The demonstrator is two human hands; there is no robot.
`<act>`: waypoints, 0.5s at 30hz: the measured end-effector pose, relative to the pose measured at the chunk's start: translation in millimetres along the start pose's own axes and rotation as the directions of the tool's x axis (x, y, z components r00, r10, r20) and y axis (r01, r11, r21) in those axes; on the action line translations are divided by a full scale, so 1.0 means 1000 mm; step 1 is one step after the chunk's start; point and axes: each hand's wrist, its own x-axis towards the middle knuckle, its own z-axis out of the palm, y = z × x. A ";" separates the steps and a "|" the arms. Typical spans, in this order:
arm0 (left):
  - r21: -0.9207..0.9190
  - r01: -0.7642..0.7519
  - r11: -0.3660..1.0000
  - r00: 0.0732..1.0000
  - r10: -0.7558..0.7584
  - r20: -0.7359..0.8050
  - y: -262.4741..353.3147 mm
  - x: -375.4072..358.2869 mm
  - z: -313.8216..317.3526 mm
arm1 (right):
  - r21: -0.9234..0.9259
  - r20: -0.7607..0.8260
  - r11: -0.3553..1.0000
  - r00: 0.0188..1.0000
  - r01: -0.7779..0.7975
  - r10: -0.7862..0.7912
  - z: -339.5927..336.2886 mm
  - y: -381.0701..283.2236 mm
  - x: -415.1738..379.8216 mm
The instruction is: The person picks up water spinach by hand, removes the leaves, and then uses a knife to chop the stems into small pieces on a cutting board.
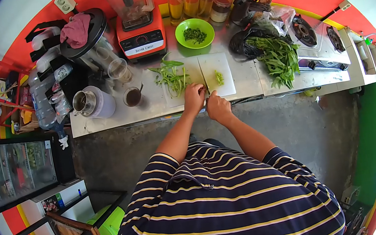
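A white cutting board (224,62) lies near the front edge of the steel counter. My right hand (219,106) is closed around the handle of a knife (203,73), whose blade points away from me across the board. Just left of the blade, my left hand (195,98) has its fingers curled down on green stems, mostly hidden under them. Loose leafy greens (173,78) spread over the board's left side. To the right of the knife sits a small pile of chopped green pieces (219,78). Behind the board stands a lime-green bowl (180,35) with chopped greens inside.
A red blender (142,41) and several pump bottles (192,1) line the wall. A glass of dark liquid (132,97), a clear cup (118,70) and a metal-topped jug (94,102) stand left. Long leafy greens (281,61) and a gas stove (321,42) are right.
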 end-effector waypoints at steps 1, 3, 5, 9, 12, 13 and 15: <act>-0.006 0.007 1.000 1.000 -0.007 0.015 -0.001 -0.001 0.000 | 0.035 -0.001 0.999 1.000 0.009 -0.009 0.000 0.002 0.003; -0.015 -0.019 1.000 1.000 0.019 0.009 -0.001 -0.002 -0.001 | 0.037 -0.008 0.999 1.000 0.020 -0.019 -0.003 0.006 0.008; -0.020 -0.051 0.999 0.999 0.051 -0.003 -0.003 -0.002 -0.007 | 0.040 -0.023 0.999 0.999 0.036 -0.035 -0.007 0.008 0.010; -0.168 0.120 0.978 0.991 -0.109 0.077 -0.006 -0.002 -0.028 | 0.133 -0.106 0.989 0.993 0.066 -0.052 -0.023 0.011 -0.006; -0.155 0.214 0.965 0.975 -0.221 -0.033 -0.005 0.000 -0.049 | 0.205 -0.080 0.966 0.987 0.154 -0.140 -0.020 0.022 -0.009; -0.156 0.221 0.963 0.972 -0.230 -0.039 -0.007 0.003 -0.052 | 0.230 -0.046 0.949 0.977 0.214 -0.209 -0.018 0.027 -0.009; 0.049 0.125 0.991 0.973 -0.113 -0.202 -0.009 0.012 -0.059 | 0.234 -0.029 0.944 0.972 0.232 -0.232 -0.015 0.035 -0.010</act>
